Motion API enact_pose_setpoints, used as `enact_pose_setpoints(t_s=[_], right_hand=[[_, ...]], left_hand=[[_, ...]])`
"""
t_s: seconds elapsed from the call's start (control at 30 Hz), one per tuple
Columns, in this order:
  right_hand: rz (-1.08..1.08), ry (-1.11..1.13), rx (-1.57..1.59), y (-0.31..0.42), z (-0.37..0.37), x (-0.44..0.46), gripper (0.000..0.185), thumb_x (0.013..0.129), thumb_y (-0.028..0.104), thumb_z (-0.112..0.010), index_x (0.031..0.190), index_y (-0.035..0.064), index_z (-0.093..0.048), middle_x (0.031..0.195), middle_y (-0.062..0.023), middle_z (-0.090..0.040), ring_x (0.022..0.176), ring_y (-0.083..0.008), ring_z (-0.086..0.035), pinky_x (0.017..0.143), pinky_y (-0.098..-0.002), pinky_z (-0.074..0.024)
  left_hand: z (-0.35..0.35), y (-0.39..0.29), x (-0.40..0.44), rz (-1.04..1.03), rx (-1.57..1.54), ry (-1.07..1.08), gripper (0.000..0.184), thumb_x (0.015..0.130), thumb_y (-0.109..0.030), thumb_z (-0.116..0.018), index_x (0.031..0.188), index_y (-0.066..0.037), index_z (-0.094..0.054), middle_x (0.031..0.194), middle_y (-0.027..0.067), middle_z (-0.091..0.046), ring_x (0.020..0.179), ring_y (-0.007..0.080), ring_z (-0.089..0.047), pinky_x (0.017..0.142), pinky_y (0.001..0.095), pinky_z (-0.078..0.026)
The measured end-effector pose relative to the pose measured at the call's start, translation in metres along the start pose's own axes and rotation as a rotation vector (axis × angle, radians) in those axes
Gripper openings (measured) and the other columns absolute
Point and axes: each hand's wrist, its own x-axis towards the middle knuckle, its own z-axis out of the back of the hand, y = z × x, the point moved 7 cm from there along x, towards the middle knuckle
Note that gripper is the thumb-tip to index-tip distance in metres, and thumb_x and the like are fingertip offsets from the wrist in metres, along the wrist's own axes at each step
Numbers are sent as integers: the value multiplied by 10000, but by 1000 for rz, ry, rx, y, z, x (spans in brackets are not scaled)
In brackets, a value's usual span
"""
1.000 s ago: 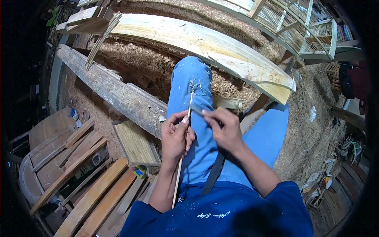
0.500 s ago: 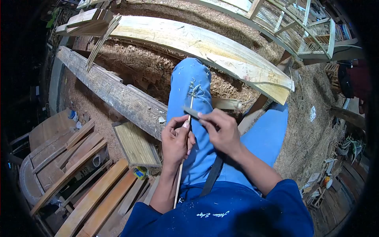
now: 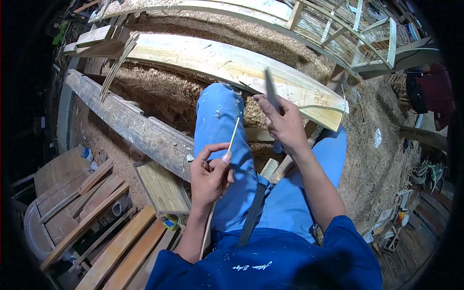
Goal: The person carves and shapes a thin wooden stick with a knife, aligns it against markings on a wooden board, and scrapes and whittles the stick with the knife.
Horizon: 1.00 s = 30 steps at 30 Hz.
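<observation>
My left hand (image 3: 209, 180) pinches a thin bamboo stick (image 3: 235, 131) between thumb and fingers. The stick's pale upper end points away over my left knee, and its lower part runs back along my forearm. Raised to the right, my right hand (image 3: 286, 124) is closed round a knife (image 3: 270, 87). Its grey blade points up and away, apart from the stick; a bit of the blue handle shows below the hand. Small shavings lie on my blue trousers (image 3: 212, 108).
A long pale plank (image 3: 193, 53) crosses in front of my knees. A weathered beam (image 3: 125, 113) lies to the left, with a bundle of thin strips (image 3: 118, 67) across it. Boards (image 3: 116, 246) are stacked at lower left. A slatted frame (image 3: 338, 29) stands at upper right.
My right hand has lifted the knife off the stick, up and to the right. Curled shavings at the stick's tip are gone, leaving it bare. The view has shifted slightly.
</observation>
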Motion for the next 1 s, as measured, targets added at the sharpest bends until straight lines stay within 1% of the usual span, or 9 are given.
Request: enact_pose_setpoints(t_s=[0.1, 0.23, 0.4, 0.57, 0.6, 0.73, 0.83, 0.97, 1.0], right_hand=[[-21, 91, 104, 17, -12, 1, 335, 964, 340, -679, 1050, 18, -709, 627, 70, -524, 434, -1, -371, 384, -195, -239], [31, 245, -55, 13, -17, 6, 291, 940, 312, -715, 931, 21, -699, 582, 54, -524, 432, -19, -414, 395, -209, -273], [-36, 173, 124, 5, 6, -3, 258, 958, 256, -691, 909, 2, -685, 644, -1, -609, 431, -25, -419, 405, -202, -296], [-80, 125, 245, -5, 45, -5, 250, 982, 249, -652, 971, 3, -696, 700, -4, -633, 459, -18, -406, 415, -203, -289], [-77, 112, 283, -5, 51, -6, 253, 986, 242, -642, 990, -6, -690, 715, -5, -634, 457, -18, -419, 415, -192, -300], [-66, -42, 375, -18, 82, 1, 225, 995, 197, -614, 1005, -17, -682, 773, -20, -642, 459, -28, -423, 407, -196, -310], [-50, -178, 478, -27, 100, 4, 209, 999, 169, -595, 1014, -21, -679, 785, -32, -626, 457, -39, -413, 397, -210, -307], [-95, -226, 447, -38, 105, 5, 214, 998, 189, -606, 1030, -16, -660, 768, -17, -603, 466, -39, -410, 399, -207, -308], [-107, -225, 426, -39, 106, 6, 219, 996, 208, -616, 1031, -6, -648, 754, -3, -594, 472, -37, -406, 405, -201, -310]], left_hand=[[-12, -3, 2, -4, 34, 30, 269, 989, -168, -629, 1194, 2, -590, 553, 22, -583, 350, 45, -414, 320, 216, -283], [-24, -6, 6, -20, 46, 45, 284, 979, -166, -647, 1205, -4, -589, 565, 30, -593, 360, 45, -427, 325, 219, -283], [-43, -8, 11, -34, 84, 118, 303, 994, -159, -618, 1252, -8, -570, 614, 52, -620, 397, 59, -476, 349, 210, -314], [-51, -5, 19, 3, -197, 371, 403, 1063, -222, -447, 1355, 54, -477, 1036, 244, -690, 532, 161, -630, 399, 236, -477], [-50, -5, 22, 5, -138, 463, 549, 1075, -367, -378, 1374, 89, -442, 1202, 321, -622, 596, 221, -675, 434, 258, -536], [-43, -3, 33, 25, -530, 529, 847, 1020, -633, -218, 1359, 101, -470, 1274, 383, -549, 603, 286, -682, 448, 269, -561], [-42, -25, 31, -247, -629, 515, 1073, 882, -846, -221, 1328, 85, -516, 1295, 383, -529, 864, 334, -686, 646, 401, -612], [-39, -44, 35, -683, 29, 149, 1198, 728, -965, -258, 1303, 51, -527, 1308, 284, -525, 985, 354, -647, 782, 443, -593], [-43, -48, 35, -746, -62, 201, 1191, 734, -959, -245, 1296, 52, -529, 1296, 282, -533, 1001, 362, -644, 808, 464, -585]])
